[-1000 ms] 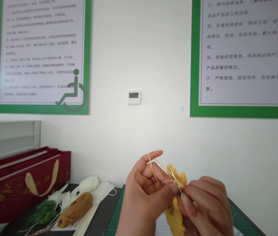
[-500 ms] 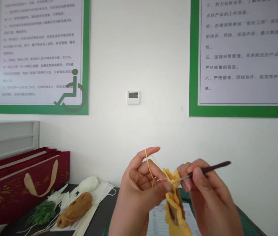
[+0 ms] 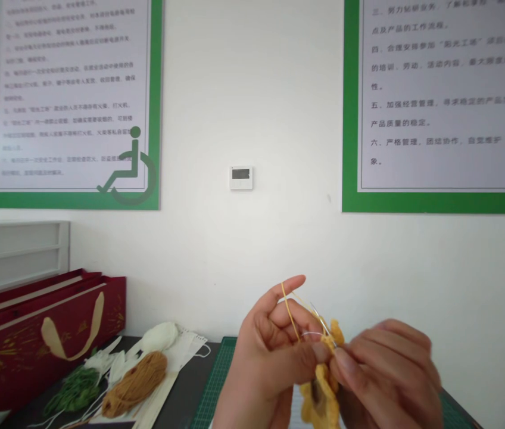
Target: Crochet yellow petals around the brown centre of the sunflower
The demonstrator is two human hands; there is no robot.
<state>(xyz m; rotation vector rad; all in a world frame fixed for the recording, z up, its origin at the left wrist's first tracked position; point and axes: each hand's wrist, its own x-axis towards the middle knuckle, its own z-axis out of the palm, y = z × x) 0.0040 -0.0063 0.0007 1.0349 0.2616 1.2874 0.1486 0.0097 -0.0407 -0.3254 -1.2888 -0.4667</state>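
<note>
A yellow crochet piece (image 3: 321, 396) with a brownish inner part hangs from my left hand (image 3: 274, 357), pinched between thumb and fingers. Yellow yarn (image 3: 289, 311) loops over my raised left index finger and runs down to the piece. My right hand (image 3: 386, 369) is closed around a crochet hook (image 3: 321, 319), whose thin metal tip points up and left through the top of the piece. The hook's dark handle is hidden behind my right fingers. A thin white strand shows beside the left fingertips.
On the dark table at left lie a brown yarn skein (image 3: 135, 384), a white yarn ball (image 3: 160, 337) and green yarn (image 3: 74, 387). Red gift bags (image 3: 51, 339) stand behind them. A green cutting mat (image 3: 212, 381) and a paper sheet lie under my hands.
Both hands have shifted right and slightly down. My right hand has turned, swinging the hook from nearly level to pointing up and left, and its handle has gone out of sight.
</note>
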